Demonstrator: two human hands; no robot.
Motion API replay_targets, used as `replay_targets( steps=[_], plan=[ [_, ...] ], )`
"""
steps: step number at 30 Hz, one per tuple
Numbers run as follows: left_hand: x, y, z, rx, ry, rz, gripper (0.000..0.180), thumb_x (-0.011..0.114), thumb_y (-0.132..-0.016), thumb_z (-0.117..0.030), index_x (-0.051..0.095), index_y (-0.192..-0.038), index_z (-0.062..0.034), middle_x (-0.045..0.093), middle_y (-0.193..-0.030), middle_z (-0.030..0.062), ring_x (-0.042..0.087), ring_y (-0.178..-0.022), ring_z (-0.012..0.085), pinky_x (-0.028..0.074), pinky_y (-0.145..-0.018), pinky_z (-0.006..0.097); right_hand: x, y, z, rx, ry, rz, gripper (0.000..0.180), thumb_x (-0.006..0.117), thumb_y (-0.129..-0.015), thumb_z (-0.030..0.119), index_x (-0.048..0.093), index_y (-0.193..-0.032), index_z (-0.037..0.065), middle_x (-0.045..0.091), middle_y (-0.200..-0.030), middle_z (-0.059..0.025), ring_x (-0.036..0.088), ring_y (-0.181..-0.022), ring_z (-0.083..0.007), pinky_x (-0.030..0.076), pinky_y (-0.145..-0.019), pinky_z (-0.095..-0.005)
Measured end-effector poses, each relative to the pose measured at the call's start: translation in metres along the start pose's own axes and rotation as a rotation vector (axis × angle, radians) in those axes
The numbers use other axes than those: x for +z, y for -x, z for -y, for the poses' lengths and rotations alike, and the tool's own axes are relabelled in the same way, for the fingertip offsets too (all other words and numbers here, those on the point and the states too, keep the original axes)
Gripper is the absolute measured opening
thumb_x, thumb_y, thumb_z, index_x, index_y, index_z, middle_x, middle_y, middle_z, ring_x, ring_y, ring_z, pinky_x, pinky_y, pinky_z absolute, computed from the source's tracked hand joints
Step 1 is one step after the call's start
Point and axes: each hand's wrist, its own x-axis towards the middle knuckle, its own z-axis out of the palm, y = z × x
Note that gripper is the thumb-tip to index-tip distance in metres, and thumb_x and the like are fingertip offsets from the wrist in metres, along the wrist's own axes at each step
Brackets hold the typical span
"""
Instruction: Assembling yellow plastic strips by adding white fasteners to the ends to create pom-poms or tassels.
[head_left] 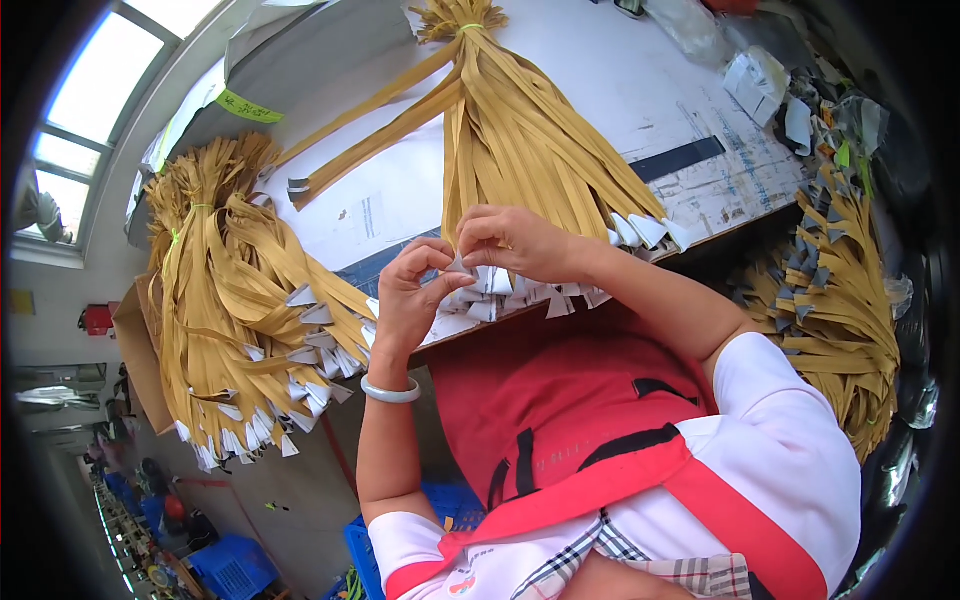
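Pinching at one white tab point(458, 266), both hands meet at the table point(620, 80) edge: left hand point(412, 300) & right hand point(515, 243) are closed on it w/ fingertips. The tab is part of a tan strap bundle point(510, 130) fanned across the tabletop. A 2nd bundle point(225, 300) hangs at left.

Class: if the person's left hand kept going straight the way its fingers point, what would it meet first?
Probably the right hand: the left hand points at it, both pinching a white tip.
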Motion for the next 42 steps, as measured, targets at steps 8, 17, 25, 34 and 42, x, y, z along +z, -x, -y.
replay_targets(
  steps=[8,17,25,34,42],
  plan=[
    [-0.003,-0.012,0.006,-0.096,0.312,0.085,0.016,0.081,-0.073,0.003,0.066,-0.08,-0.0005,0.064,-0.092,0.004,0.059,-0.087,0.0126,0.048,-0.077,0.025,-0.011,-0.005,0.006,0.106,-0.218,0.015,0.019,0.072,-0.089,0.011,0.062,-0.104,0.004,0.06,-0.1,-0.0038,0.06,-0.087,-0.013,0.048,-0.076,-0.0276],
    [0.003,-0.019,0.018,-0.16,0.519,0.043,0.009,0.075,-0.08,0.001,0.067,-0.083,-0.0012,0.067,-0.091,0.0047,0.062,-0.085,0.0117,0.05,-0.081,0.026,-0.02,-0.014,0.0,0.342,-0.373,0.16,0.02,0.075,-0.087,0.018,0.065,-0.092,0.002,0.065,-0.079,-0.0014,0.059,-0.073,-0.0086,0.048,-0.064,-0.0252],
    [0.009,-0.014,0.013,-0.193,0.618,0.023,0.016,0.072,-0.082,0.006,0.065,-0.094,-0.0012,0.068,-0.091,0.0049,0.064,-0.085,0.0117,0.052,-0.08,0.025,-0.022,-0.011,0.008,0.333,-0.459,0.082,0.015,0.074,-0.086,0.012,0.062,-0.088,0.002,0.064,-0.077,-0.0003,0.059,-0.071,-0.0076,0.047,-0.062,-0.0239],
    [0.05,0.007,0.018,0.102,-0.313,-0.504,0.017,0.066,-0.083,0.011,0.056,-0.088,-0.0016,0.053,-0.069,-0.0019,0.057,-0.064,0.0069,0.051,-0.063,0.022,0.033,0.006,-0.005,-0.227,0.363,-0.407,0.01,0.069,-0.086,0.004,0.06,-0.09,0.004,0.06,-0.084,-0.0113,0.062,-0.071,-0.0225,0.05,-0.063,-0.0325],
    [0.03,0.01,-0.005,0.038,0.084,-0.181,0.011,0.066,-0.082,0.012,0.066,-0.088,0.0037,0.063,-0.088,0.0071,0.063,-0.073,0.0122,0.053,-0.065,0.024,0.015,0.02,0.003,0.127,-0.37,-0.337,0.009,0.067,-0.093,0.009,0.061,-0.091,0.003,0.06,-0.084,-0.0013,0.06,-0.077,-0.0101,0.048,-0.066,-0.0277]
  ],
)
